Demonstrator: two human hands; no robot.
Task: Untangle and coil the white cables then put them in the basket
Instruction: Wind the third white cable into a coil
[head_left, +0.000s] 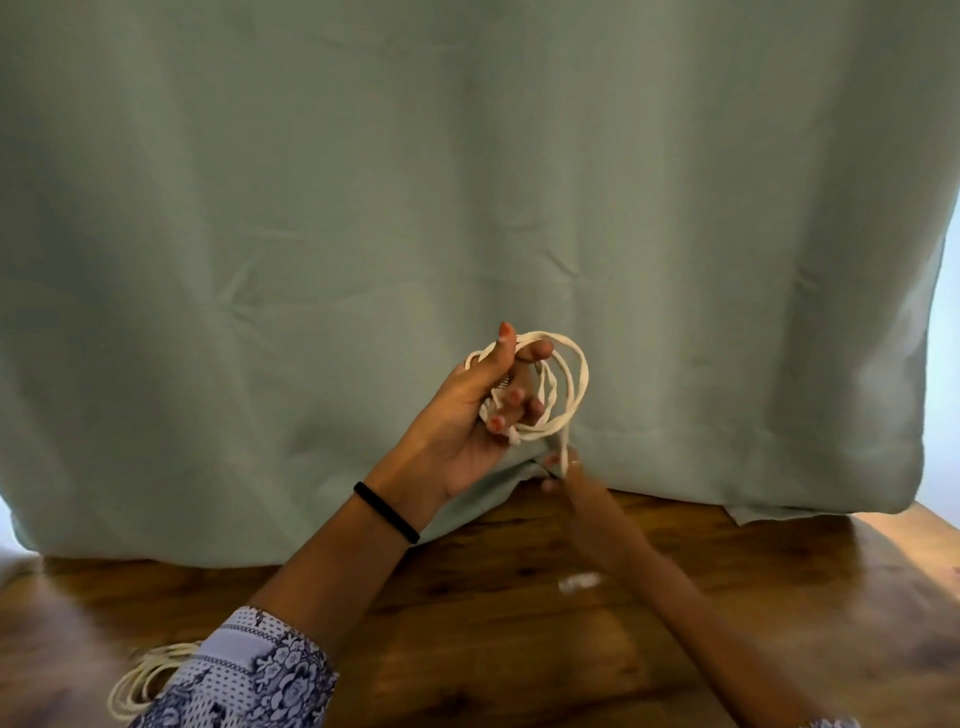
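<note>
Hands first: left hand (470, 415) is raised at centre frame, fingers curled round a bundle of loops of the white cable (563, 387), thumb up at 12 o'clock of the coil. Right hand (563, 470) sits just below at 5 o'clock of the coil, motion-blurred; it looks to pinch the tail strand hanging from the loops, but I cannot tell the grip for sure.

Largest to smallest:
- green cloth (467, 182) as backdrop, filling the upper frame.
- wooden surface (519, 623) below it.
- second cable coil (148, 675) lying on the surface at 7 o'clock, part hidden by the sleeve (249, 670).
- black wristband (387, 512) on the left wrist.

Basket not in view.

Step, as I judge it: coiling, near the end of this cable. Next move calls for wrapping the tail in while the left keeps the loops pinned, then finding the basket.
</note>
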